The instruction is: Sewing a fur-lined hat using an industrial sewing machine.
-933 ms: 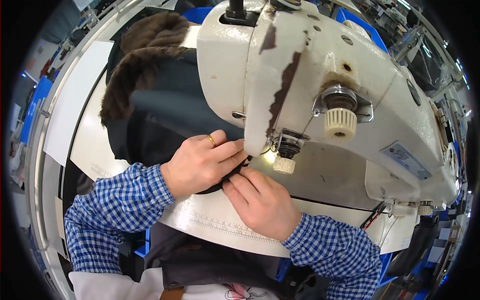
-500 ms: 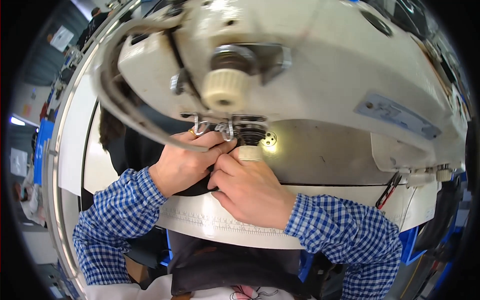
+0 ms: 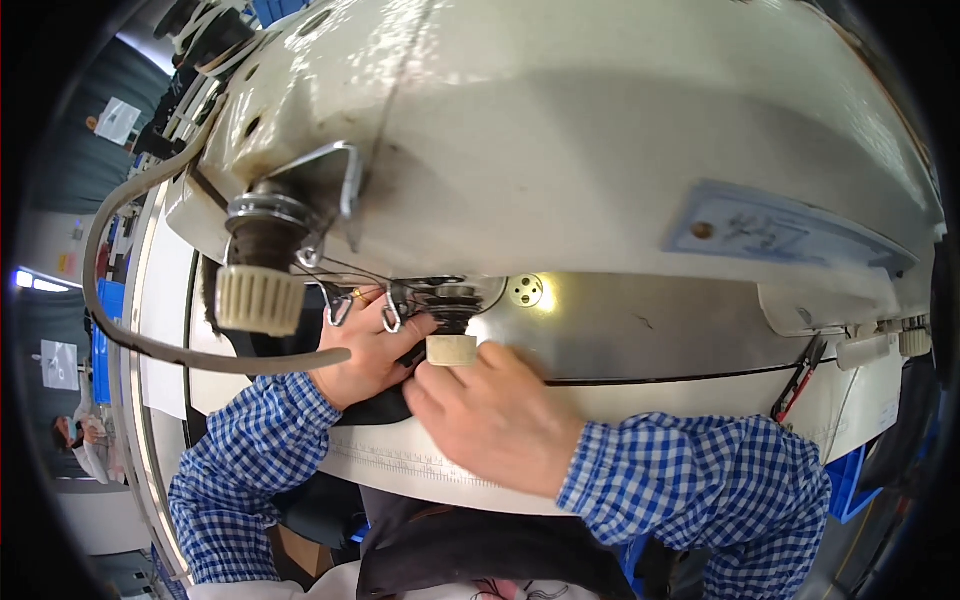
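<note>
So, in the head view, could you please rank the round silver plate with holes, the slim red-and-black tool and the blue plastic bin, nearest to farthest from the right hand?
1. Round silver plate with holes: above the right hand.
2. Slim red-and-black tool: right side.
3. Blue plastic bin: lower right.

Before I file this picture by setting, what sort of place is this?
Probably a sewing workshop: a large white sewing machine dominates the view, dark cloth lies by the left hand, and ruler marks run along the white table.
</note>
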A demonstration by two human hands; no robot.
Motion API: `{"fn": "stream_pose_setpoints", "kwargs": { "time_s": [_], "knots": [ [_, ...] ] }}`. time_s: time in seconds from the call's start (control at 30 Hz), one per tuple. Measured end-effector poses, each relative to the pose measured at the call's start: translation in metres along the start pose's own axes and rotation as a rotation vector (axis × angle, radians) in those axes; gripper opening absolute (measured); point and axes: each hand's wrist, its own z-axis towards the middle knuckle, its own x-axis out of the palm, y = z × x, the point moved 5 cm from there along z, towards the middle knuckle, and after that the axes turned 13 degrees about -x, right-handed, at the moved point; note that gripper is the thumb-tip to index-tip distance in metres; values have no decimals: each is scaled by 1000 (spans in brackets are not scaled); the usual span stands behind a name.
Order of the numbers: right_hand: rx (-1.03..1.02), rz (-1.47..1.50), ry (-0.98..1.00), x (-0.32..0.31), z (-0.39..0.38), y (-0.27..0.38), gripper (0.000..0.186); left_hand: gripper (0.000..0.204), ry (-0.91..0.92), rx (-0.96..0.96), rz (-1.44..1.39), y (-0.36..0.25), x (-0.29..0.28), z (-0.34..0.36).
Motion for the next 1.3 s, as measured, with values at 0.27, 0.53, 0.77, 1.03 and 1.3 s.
{"fn": "stream_pose_setpoints", "kwargs": {
  "time_s": [0.27,0.53,0.77,1.03,1.3],
  "knots": [
    [-229,-102,-57,3,-6,8,23,41,-82,178,139,-9,2,-1],
    [-123,43,74,-3,-14,11,35,41,-159,120,88,-38,-1,1],
    [-154,-44,-59,-4,-14,3,22,41,-255,154,142,-45,-4,8],
    [120,567,19,3,-15,-15,22,62,-137,-154,-128,-28,-11,-11],
    [-7,598,-20,8,-1,-11,19,54,-89,-134,-171,5,-11,-14]
  ]
}}
